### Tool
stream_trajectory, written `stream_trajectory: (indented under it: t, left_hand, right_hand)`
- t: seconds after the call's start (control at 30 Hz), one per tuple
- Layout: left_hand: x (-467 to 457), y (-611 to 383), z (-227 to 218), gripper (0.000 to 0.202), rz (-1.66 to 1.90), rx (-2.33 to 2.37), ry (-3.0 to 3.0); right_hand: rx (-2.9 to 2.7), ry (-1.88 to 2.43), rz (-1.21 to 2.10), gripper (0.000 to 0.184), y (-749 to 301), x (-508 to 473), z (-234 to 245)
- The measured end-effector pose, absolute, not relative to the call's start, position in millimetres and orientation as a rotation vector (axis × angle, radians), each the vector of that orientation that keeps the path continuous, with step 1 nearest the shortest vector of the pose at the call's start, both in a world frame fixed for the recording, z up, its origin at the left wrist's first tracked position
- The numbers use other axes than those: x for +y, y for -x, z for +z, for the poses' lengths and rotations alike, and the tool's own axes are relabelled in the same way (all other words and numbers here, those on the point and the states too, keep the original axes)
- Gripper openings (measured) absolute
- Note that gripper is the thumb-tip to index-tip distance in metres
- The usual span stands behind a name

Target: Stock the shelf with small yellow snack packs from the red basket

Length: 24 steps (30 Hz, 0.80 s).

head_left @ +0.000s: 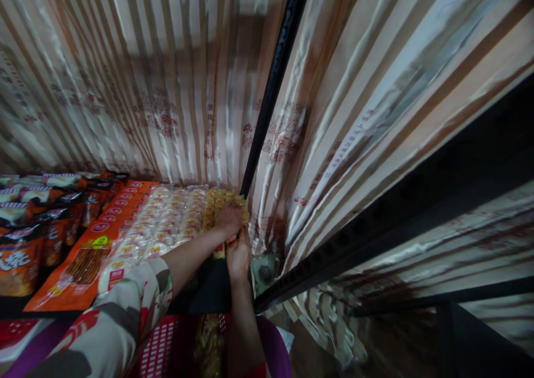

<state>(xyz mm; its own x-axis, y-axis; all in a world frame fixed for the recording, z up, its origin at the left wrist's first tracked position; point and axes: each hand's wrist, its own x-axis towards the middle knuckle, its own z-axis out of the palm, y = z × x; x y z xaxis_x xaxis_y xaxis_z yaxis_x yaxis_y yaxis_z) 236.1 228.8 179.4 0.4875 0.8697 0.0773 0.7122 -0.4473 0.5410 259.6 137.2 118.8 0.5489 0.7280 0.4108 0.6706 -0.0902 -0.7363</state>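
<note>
Rows of small gold snack packets [211,205] stand at the right end of a dark shelf. My left hand [230,220] reaches over from the left, its fingers curled onto the packets in the outermost row. Just below it, my right hand [239,255] is closed at the near end of that row, its fingers pointing up and gripping a gold packet. The two hands are touching or nearly so, and they hide much of what they hold. Beside the gold rows lie clear-wrapped pale snack packets [164,217].
Farther left are a flat orange snack pack [94,255] and several black-and-orange bags [54,236]. A black upright post [271,89] stands behind my hands, against striped sheeting [183,89]. Below the shelf is a red perforated basket [158,344]; a black beam [396,200] crosses at right.
</note>
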Motion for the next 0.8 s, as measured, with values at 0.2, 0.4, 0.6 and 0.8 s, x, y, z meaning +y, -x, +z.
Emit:
stream_trajectory:
  t: [0.2,0.4,0.6,0.8]
  left_hand:
    - [225.1,-232.2,190.5,0.026,0.451,1.399,-2.487]
    - [223.9,-230.0,192.7,0.022,0.367,1.412,-2.652]
    - [227.1,-229.3,187.8,0.02,0.42,1.374,-2.663]
    - [227.3,-229.2,190.1,0.019,0.388,1.362,-2.606]
  right_hand:
    - [-1.155,1.818,0.049,0.052,-260.7,138.3,112.6]
    - [-1.145,1.834,0.058,0.051,-260.6,138.7,109.9]
    - [-1.164,1.834,0.053,0.052,-260.6,139.7,109.2]
    - [-1.184,1.85,0.041,0.052,-262.0,139.6,105.9]
